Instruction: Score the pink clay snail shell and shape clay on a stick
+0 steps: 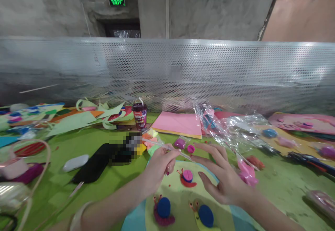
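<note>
My left hand [160, 166] pinches a thin clear stick [183, 154] that runs to the right over a yellow-green paper sheet [180, 196]. My right hand [222, 175] hovers flat with fingers spread, just right of a small red clay snail with a pink shell [187, 178]. Two more clay snails with blue shells [163, 210] [205, 217] sit on the sheet nearer to me. A small pink clay cap [191, 149] lies just beyond the stick.
A dark cup [139, 115] stands behind pink paper [179, 123]. Crumpled clear plastic bags [230, 126] lie at right, cut coloured paper scraps [78, 119] at left, a black phone [99, 161] on the green table. A perforated metal wall [167, 70] bounds the far edge.
</note>
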The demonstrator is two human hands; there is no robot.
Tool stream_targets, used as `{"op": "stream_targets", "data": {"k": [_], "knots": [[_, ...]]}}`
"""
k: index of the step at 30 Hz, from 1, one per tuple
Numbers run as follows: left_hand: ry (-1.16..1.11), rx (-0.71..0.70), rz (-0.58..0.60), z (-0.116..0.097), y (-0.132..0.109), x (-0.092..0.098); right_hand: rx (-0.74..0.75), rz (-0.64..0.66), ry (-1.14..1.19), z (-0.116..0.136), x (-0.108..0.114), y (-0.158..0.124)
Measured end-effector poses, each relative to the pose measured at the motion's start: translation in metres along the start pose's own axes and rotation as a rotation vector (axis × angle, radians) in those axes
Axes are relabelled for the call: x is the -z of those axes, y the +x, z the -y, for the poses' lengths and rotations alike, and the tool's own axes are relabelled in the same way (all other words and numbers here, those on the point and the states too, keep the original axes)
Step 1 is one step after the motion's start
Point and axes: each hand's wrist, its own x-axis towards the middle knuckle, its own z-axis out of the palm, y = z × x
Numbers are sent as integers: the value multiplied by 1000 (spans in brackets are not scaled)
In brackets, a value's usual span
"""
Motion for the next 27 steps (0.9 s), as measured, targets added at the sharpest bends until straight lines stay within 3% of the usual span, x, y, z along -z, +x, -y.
{"op": "stream_targets", "data": {"k": [13, 18, 22, 27], "knots": [[-1, 3, 23, -1, -1, -1, -50, -26, 55, 1, -2, 2], [10, 7, 17, 0, 0, 0, -76, 30, 86, 3, 0, 2], [9, 12, 13, 0, 0, 0, -111, -43, 75, 4, 3, 5], [7, 12, 16, -1, 0, -1, -76, -17, 62, 5, 5, 8]]}}
